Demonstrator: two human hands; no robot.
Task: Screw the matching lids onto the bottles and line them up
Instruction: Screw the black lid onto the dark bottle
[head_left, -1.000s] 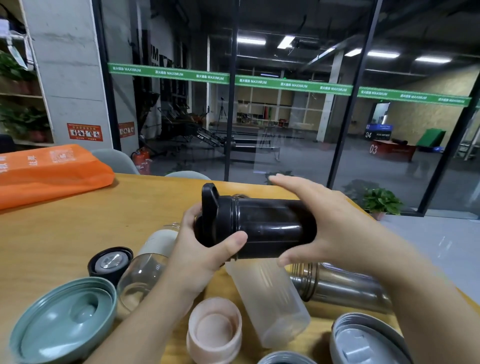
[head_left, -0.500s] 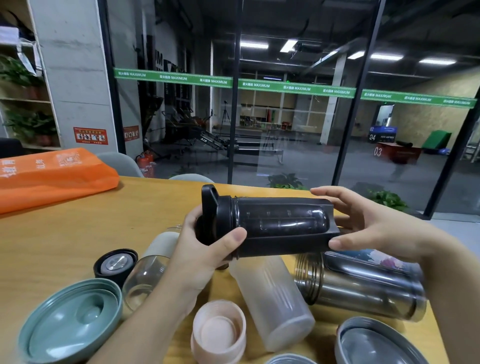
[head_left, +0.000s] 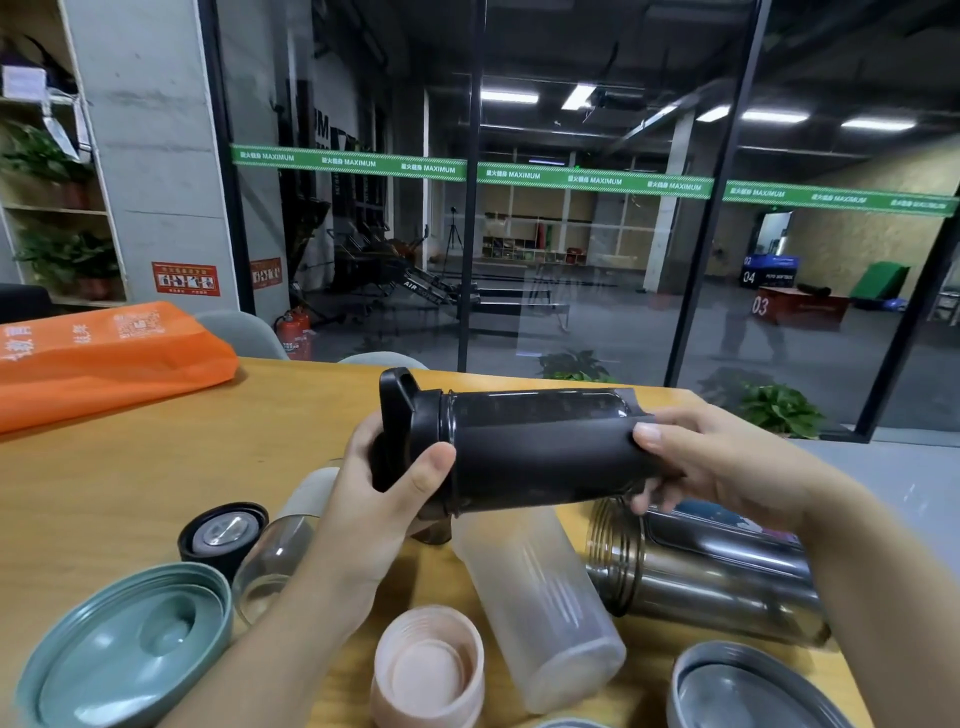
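Your left hand (head_left: 384, 499) grips the black lid (head_left: 410, 441); your right hand (head_left: 727, 467) grasps the black bottle (head_left: 545, 452). Hold the bottle steady while twisting.

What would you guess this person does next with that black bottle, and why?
Probably a last tightening twist, then standing it upright on the table. The left hand grips the black lid, already on the black bottle; the right hand holds its base, sideways in the air.
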